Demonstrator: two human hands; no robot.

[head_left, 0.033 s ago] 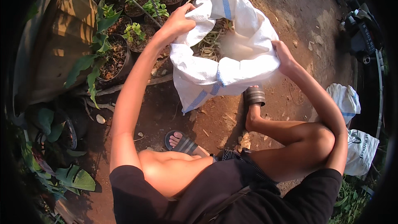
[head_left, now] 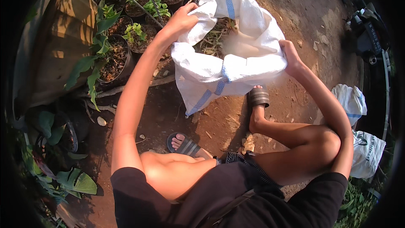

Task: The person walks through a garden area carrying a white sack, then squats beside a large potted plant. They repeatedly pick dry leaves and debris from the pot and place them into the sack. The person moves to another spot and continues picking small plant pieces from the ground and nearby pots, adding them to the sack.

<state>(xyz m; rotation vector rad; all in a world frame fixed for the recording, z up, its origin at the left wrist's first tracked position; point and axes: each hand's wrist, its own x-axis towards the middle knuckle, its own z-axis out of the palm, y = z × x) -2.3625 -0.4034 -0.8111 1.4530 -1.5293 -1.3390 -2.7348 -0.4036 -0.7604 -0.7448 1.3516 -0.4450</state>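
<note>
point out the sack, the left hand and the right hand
sack [head_left: 236, 69], head view, on its white front wall
left hand [head_left: 182, 19], head view, on the back of the hand at the sack's rim
right hand [head_left: 291, 55], head view, on the hand gripping the rim

White woven sack [head_left: 236, 65] (blue stripe), mouth open, on the dirt.

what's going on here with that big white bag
A person is squatting on bare dirt, holding a white woven sack open by its rim: the left hand grips the far-left edge, the right hand the right edge. Dry plant scraps lie inside. Potted plants stand to the left, and more white bags lie at right.
</note>
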